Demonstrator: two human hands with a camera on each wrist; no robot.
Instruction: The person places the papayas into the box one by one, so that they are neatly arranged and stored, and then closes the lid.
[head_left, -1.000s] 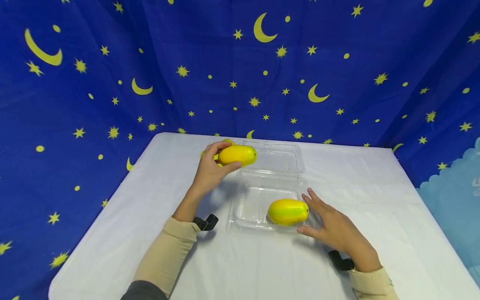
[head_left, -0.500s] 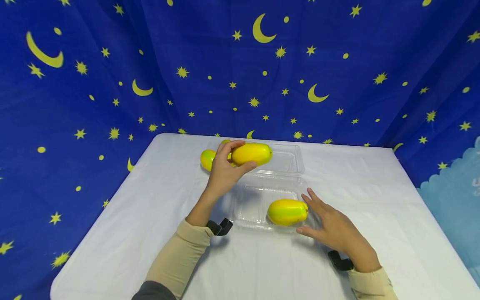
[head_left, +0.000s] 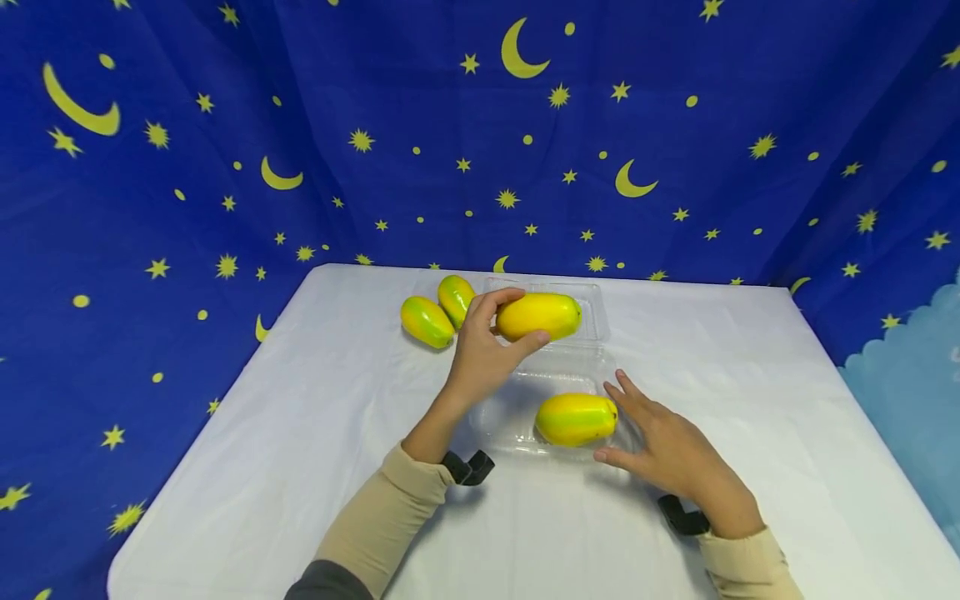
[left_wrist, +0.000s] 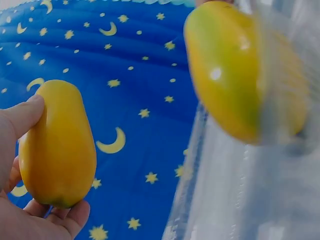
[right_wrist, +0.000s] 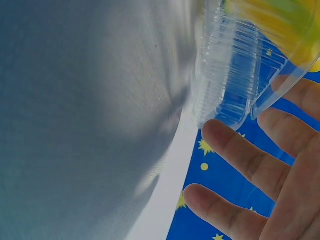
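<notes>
Raised over the open lid of a clear plastic container (head_left: 506,417), a yellow papaya (head_left: 542,317) is gripped between the thumb and fingers of my left hand (head_left: 482,358). The left wrist view shows my thumb on one side of this papaya (left_wrist: 60,145) and fingertips at its end. A second, yellow-green papaya (head_left: 576,419) lies in the right part of the container's base. Beside the container's right edge, my right hand (head_left: 667,446) is spread with the fingers mostly straight. In the right wrist view its fingers (right_wrist: 250,165) are at the container wall (right_wrist: 225,95); contact is unclear.
Two more papayas, one in front (head_left: 427,322) and one behind (head_left: 456,301), lie on the white-covered table (head_left: 300,433) left of the lid (head_left: 592,312). A blue curtain (head_left: 420,100) with moons and stars hangs behind the table's back edge.
My left hand has carried its papaya to the right, from beside the lid to over it. The two papayas behind it are now uncovered. My right hand has hardly moved.
</notes>
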